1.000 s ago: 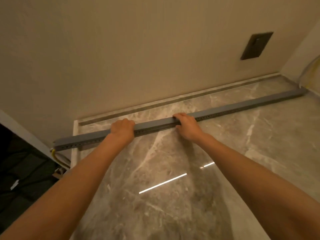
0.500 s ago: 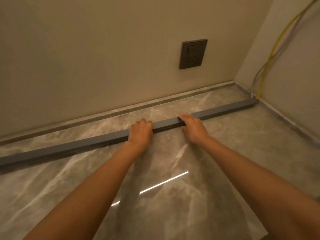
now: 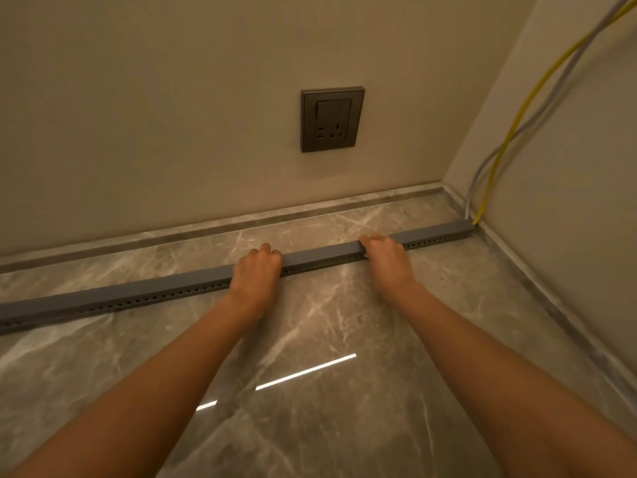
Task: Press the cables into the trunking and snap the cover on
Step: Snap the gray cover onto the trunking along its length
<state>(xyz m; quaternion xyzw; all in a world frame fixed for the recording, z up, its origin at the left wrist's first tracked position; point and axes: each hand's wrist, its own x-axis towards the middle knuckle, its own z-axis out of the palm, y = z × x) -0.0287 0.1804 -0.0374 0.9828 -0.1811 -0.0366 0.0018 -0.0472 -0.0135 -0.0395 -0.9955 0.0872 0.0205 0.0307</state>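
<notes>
Floor (image 3: 310, 339) trunking (image 3: 138, 293), left end cropped

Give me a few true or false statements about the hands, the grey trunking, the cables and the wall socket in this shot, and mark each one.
1. Both hands rest on the trunking, the left hand and the right hand apart from each other. True.
2. The trunking stands upright against the wall. False: it lies flat along the marble floor.
3. A yellow cable runs down the right wall to the trunking's far end. True.
4. A plug sits in the wall socket. False: nothing is plugged into it.
5. The trunking's near side is smooth. False: a row of small holes runs along it.
</notes>
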